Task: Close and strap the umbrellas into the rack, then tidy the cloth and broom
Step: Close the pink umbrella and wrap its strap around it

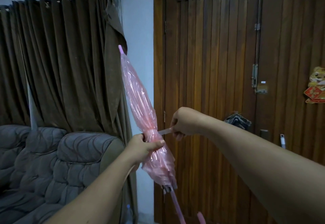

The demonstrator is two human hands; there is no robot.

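Pink see-through umbrella (139, 104) folded shut, held up mid-air in front of the wooden door (211, 65), tilted with its pale tip pointing up and to the left toward the brown curtain (61, 61). Canopy gathered into a tight waist low down, loose plastic flaring out again below it, rib ends and the pink shaft poking out at the bottom, curved handle just peeking in at the lower edge.

Left hand (142, 149) clamped round the umbrella right at that gathered waist, thumb across the front, fingers wrapped behind. Right hand (182, 123) just beside it, to the right, pinching the end of the thin strap (164, 131) between thumb and fingers. Strap pulled out taut and level from the waist, running straight from canopy to fingertips. Hands close together but not touching, only the short strap between them.

Grey quilted sofa (52, 162) down on the left, under the curtain. Dark cloth (237, 120) bunched up against the door behind the right forearm, apparently draped over something there. White handle end (282, 141) visible near it, low on the door, too little showing to tell what it belongs to. Red-and-gold paper ornament (316, 86) stuck on the far right door panel.
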